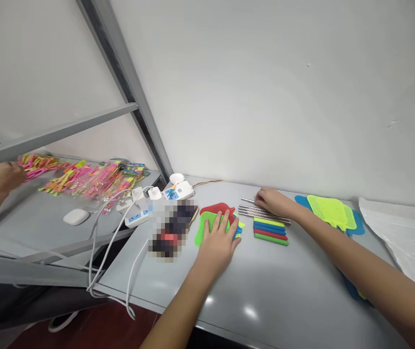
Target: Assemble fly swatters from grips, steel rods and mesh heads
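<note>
My left hand (217, 245) lies with fingers spread over a green perforated fly swatter head (200, 235), which rests over a red one (211, 208). Yellow and blue edges show at the right of this pile, partly covered by my fingers. At the back of the table, my right hand (271, 201) is closed on a thin metal rod (247, 200), whose left end sticks out past the fingers. Just in front of it lies a row of several metal rods (256, 212). Yellow, blue, red and green handle tubes (270, 231) lie side by side nearer to me.
Yellow-green and blue swatter heads (333, 213) lie at right, beside white plastic sheeting (400, 228). A blurred-out phone-like object (174, 230), power strips (138, 215) and cables are at left. Beyond the metal frame (135, 106), another person's hand (6, 177) is near bagged pink-yellow items (98, 179).
</note>
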A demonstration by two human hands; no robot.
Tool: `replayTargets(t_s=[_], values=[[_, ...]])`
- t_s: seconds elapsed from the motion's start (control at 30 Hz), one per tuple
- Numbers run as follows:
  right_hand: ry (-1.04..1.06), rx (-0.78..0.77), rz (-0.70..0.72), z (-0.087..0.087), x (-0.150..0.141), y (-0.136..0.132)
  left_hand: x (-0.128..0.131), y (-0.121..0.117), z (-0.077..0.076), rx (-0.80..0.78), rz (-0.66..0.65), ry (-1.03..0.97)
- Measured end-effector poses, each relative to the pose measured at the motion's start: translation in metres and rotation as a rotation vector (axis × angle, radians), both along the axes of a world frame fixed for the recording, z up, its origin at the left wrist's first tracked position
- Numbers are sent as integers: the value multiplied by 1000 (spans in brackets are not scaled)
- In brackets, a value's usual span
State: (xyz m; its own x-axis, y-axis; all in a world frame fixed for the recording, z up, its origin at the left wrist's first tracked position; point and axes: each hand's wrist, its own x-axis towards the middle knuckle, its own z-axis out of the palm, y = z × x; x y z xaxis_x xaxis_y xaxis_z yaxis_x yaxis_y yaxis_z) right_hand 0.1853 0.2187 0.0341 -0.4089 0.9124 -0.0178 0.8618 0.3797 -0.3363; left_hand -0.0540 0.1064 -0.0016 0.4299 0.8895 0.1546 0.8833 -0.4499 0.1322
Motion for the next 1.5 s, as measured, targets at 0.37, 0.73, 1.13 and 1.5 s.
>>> replayTargets(t_s=[0.37, 0.73, 1.13, 1.5], values=[[218, 165, -226, 36, -12, -41, 0, 25, 8, -46, -7, -94], [342, 255, -245, 24, -3, -136, -19, -16, -2, 2, 50, -267], [-131, 114, -141, -12, -4, -140, -16, -44, 8, 159, -25, -283], [383, 44, -136, 13, -16, -162, 45, -54, 22, -221, -22, -934]])
